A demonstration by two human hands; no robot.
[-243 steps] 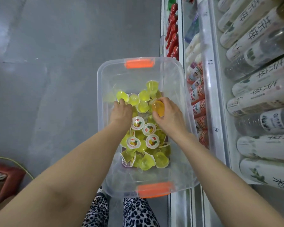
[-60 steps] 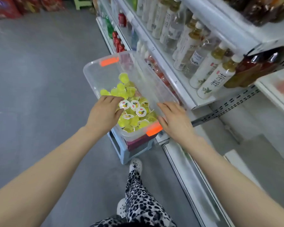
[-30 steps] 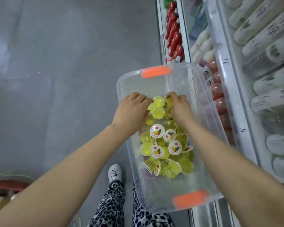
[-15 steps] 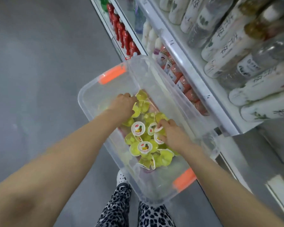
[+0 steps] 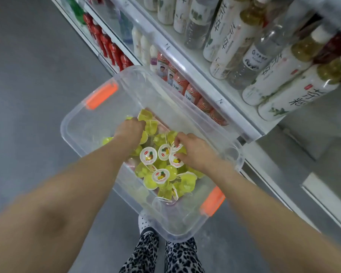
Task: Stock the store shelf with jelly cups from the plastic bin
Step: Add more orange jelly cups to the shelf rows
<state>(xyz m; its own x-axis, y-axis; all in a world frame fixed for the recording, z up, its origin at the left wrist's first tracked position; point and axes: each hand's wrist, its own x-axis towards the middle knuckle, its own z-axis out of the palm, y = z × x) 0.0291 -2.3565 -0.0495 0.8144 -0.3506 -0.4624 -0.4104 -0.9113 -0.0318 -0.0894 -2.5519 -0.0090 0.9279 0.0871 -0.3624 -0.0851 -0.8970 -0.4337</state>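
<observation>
Clear plastic bin (image 5: 77, 131) with orange handles sits centre frame, beside the store shelf (image 5: 193, 73) at upper right; yellow-green jelly cups (image 5: 161, 175) are piled in its middle. Left hand (image 5: 129, 131) is knuckles-up at the pile's upper edge, fingers buried among the cups, grasp not discernible. Right hand (image 5: 193, 152) is at the pile's right side, fingers and thumb curled round lidded jelly cups.

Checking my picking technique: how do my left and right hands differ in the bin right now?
The left hand reaches the far end of the cups, the right hand the side nearer the shelf. The left hand's fingers curl down, hidden among cups; the right hand pinches a lid-up cup. Both are inside the bin.
</observation>
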